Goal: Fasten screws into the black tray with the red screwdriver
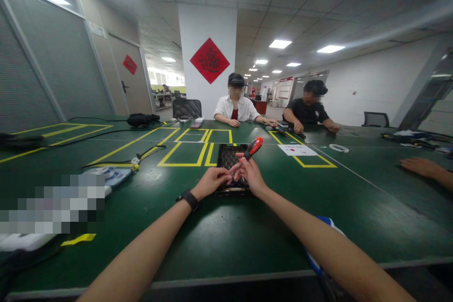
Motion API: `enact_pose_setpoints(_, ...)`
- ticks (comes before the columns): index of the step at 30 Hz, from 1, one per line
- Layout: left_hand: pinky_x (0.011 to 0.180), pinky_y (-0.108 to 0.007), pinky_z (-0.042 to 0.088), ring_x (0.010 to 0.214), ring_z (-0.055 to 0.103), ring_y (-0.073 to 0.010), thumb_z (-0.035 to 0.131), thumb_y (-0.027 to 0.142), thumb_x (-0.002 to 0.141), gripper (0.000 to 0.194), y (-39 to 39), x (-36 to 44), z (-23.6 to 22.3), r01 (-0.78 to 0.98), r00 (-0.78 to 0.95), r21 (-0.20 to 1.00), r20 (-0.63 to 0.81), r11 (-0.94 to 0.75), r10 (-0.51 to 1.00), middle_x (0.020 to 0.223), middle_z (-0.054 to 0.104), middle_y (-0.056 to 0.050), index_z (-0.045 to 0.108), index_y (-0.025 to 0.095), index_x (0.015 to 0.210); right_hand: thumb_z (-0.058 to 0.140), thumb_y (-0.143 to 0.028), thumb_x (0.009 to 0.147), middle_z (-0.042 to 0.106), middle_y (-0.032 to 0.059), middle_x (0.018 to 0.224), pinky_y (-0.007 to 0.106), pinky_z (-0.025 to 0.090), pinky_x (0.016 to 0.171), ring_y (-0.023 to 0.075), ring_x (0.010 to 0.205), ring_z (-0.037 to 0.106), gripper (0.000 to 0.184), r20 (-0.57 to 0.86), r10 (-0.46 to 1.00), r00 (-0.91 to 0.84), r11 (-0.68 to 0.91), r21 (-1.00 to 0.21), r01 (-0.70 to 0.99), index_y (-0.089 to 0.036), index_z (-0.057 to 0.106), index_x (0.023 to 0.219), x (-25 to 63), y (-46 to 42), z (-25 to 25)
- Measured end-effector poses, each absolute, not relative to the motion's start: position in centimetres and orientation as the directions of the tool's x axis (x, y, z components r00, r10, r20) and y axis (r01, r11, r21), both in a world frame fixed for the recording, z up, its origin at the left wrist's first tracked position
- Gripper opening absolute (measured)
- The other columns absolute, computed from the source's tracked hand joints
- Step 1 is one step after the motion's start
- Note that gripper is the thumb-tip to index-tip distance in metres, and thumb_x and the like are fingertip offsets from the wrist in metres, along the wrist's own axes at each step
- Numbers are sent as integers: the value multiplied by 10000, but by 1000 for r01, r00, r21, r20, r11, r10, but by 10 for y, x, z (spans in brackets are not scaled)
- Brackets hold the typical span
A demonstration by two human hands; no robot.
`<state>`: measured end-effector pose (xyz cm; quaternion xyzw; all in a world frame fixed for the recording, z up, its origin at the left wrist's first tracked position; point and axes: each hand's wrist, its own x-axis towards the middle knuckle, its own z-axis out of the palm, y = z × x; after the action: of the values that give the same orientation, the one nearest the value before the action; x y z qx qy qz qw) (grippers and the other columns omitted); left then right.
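Observation:
My right hand point(249, 175) grips a screwdriver with a red and black handle point(253, 147), its handle pointing up and to the right. The tip angles down toward my left hand point(211, 181), whose fingers pinch something small at the tip; what it is I cannot tell. Both hands hover over the near end of a black tray point(228, 155) lying on the green table point(198, 231). A dark band sits on my left wrist.
Two people sit at the far side of the table, another person's hand point(421, 166) rests at the right. Yellow tape rectangles point(184, 153), a white paper point(297, 150), a tape roll point(339, 148), cables and a black bag point(141, 119) lie around.

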<state>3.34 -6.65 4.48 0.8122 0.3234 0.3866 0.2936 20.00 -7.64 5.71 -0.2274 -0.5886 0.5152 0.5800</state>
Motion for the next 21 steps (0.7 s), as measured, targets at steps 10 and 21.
enact_pose_setpoints(10,496,-186,305,519,388,-73,586,443,698,325,-65,35,43,415,408,661,479,-625,777,568,477,39,578,119,723,438,-454,807,620,-3,650,221,430,493,91,465,552,366,465,852,-238,379,-864,-332,-197,426,1066,199,-77,57)
enact_pose_setpoints(21,568,-211,338,592,460,-109,507,417,768,282,-72,34,50,532,421,525,517,-664,745,644,548,3,598,152,740,439,-437,809,633,11,686,225,433,513,93,495,559,340,438,871,-222,351,-872,-342,-197,450,1049,200,-74,57)
